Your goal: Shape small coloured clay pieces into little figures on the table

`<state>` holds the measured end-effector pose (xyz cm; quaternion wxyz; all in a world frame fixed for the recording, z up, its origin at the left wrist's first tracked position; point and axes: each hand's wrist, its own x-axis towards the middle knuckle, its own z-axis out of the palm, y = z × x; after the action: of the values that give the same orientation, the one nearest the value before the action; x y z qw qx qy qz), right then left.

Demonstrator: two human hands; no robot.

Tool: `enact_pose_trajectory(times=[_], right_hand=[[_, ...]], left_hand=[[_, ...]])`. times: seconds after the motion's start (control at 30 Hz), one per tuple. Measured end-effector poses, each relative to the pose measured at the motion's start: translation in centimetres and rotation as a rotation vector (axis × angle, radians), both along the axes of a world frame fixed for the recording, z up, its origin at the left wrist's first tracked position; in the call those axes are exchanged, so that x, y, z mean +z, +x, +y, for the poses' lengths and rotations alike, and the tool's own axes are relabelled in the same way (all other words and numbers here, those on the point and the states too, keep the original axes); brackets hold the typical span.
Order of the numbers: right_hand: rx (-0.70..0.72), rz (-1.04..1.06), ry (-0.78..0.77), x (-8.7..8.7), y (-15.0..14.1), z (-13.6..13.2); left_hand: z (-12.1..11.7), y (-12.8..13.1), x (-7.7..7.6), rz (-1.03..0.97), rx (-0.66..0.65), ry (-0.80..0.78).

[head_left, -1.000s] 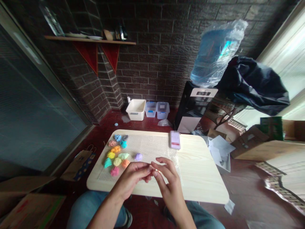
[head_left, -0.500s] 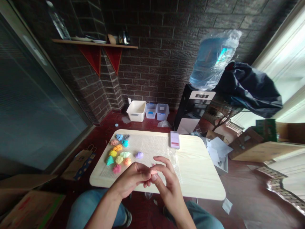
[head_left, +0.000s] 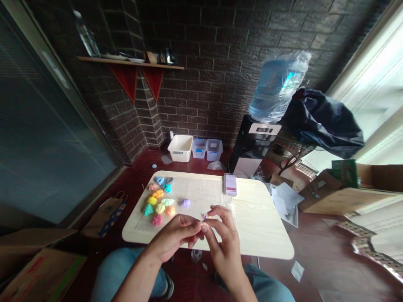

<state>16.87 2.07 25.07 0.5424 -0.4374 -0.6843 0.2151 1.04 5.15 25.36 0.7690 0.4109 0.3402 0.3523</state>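
Above the near edge of the table, my left hand (head_left: 178,235) and my right hand (head_left: 225,241) meet at the fingertips. Both pinch a small piece of pale pink clay (head_left: 204,225), mostly hidden by the fingers. Just behind my right fingers lies a small multicoloured bit (head_left: 206,216), too small to make out. A purple clay lump (head_left: 185,203) sits on the bubble wrap (head_left: 197,191) beyond my left hand. Farther left are several soft clay lumps, among them a pink one (head_left: 157,219), an orange one (head_left: 170,210) and a yellow one (head_left: 152,200).
The pale wooden table (head_left: 261,226) carries a phone-like device (head_left: 231,184) at its far edge. Behind it stand a white bin (head_left: 180,149), two clear boxes and a water dispenser (head_left: 252,144). Cardboard boxes (head_left: 346,195) and a paper-filled container lie to the right.
The camera view has shifted slightly, and the hands stay together. The pink clay showed more plainly half a second ago. The small multicoloured bit behind my right fingers now shows more.
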Motion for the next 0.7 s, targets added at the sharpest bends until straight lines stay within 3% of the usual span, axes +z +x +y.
enact_pose_trajectory(times=[0.13, 0.33, 0.43, 0.53, 0.7], right_hand=[[-0.035, -0.135, 0.086, 0.1, 0.0, -0.4], [0.069, -0.215, 0.015, 0.9, 0.3, -0.9], [0.109, -0.136, -0.074, 1.2, 0.4, -0.9], [0.157, 0.036, -0.223, 1.2, 0.5, -0.8], [0.372, 0.252, -0.437, 1.4, 0.5, -0.8]], left_hand=[[-0.2, -0.2, 0.1, 0.012, 0.01, -0.023], [-0.3, -0.4, -0.2, -0.036, 0.12, -0.066], [-0.5, -0.7, -0.1, 0.017, 0.09, -0.01], [-0.5, -1.1, 0.1, 0.099, -0.029, 0.067], [-0.6, -1.5, 0.2, 0.089, -0.137, 0.067]])
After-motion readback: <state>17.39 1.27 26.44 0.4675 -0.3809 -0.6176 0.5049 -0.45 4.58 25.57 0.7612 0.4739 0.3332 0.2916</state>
